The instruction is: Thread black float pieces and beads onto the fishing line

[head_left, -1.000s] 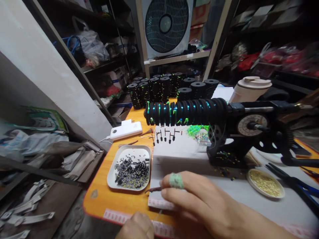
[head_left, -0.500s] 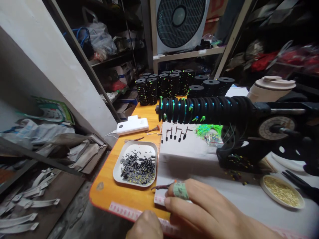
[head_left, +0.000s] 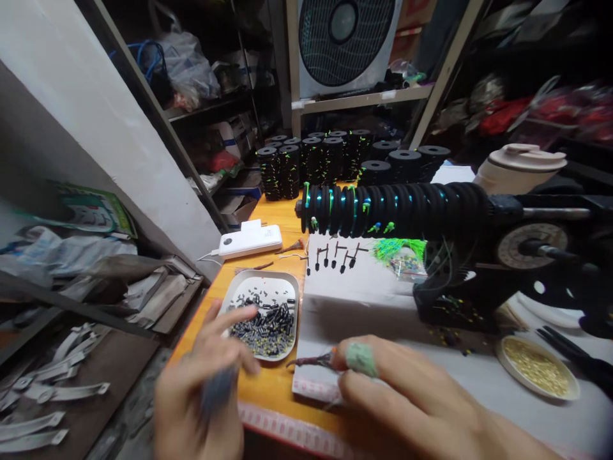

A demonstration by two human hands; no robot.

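Pinching a skinny dark tool [head_left: 309, 361] in our right hand [head_left: 407, 383], we've got its hooked tip sitting just right of the white tray's [head_left: 263, 278] near corner, above the edge of a paper sheet [head_left: 335, 332]. Fingertips are closed on its back end, with the green wrap [head_left: 361, 360] on one finger right up against it. We can't make out the handle under our fingers.

Our guess: it weighs next to nothing and it's stiff, so we'd hold it back there like a pen and not lean on that thin tip, which looks like the bit that'd bend. The wrap might add some grip.

Our left hand [head_left: 201, 377] is a blur at the tray's near left side, fingers apart, one stretched over the rim. There's a dark patch [head_left: 218, 393] on that hand too, and honestly we can't tell if it's a wrap or something held.

As for the tiny dark pieces [head_left: 275, 319] heaped inside the tray, they look hard, light and kinda slick, so probably easy to flick away. We'd take one by its sides with fingertip pads, no squeezing needed.
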